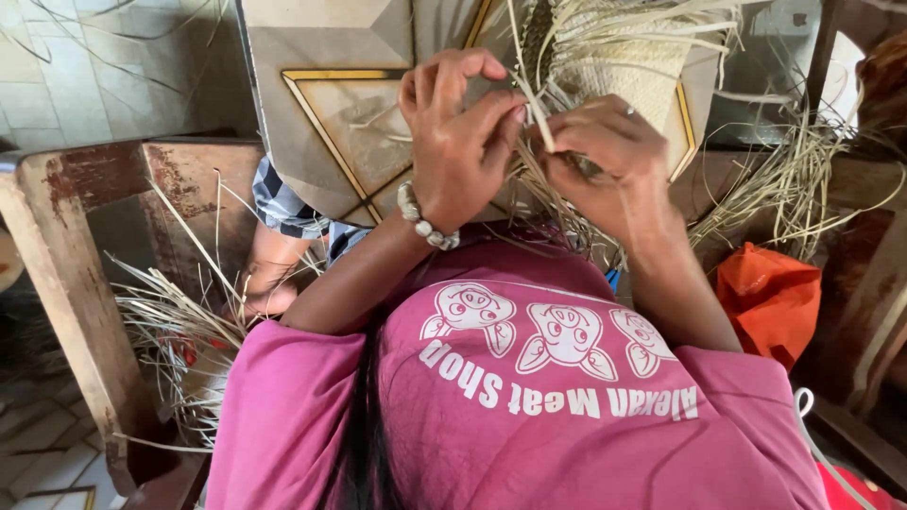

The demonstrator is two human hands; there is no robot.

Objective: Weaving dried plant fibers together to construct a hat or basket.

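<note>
Only the head view to go on here, so here's my read: the left hand (458, 132) has its grip pinched together on a pale straw strip (531, 118), and the right hand (605, 161) is clamped on the bundle of loose strands just beside it, both working at the edge of a half-woven straw mat piece (614, 57) that sits up top, resting on a patterned board (350, 123) over the lap. What worries me — those strips look thin and dry, so I'd guess a hard tug could snap one or pull it out of the weave, and with so many loose ends crossing near the fingers it'd be easy to grab the wrong strand. No real worktop, just the board and the knees. Around it: a worn wooden chair frame (66, 255) on the left, heaps of loose straw (179, 331) low left and more at right, an orange bag (770, 297) at right, tiled floor (57, 85) beyond — pretty cluttered spot.
</note>
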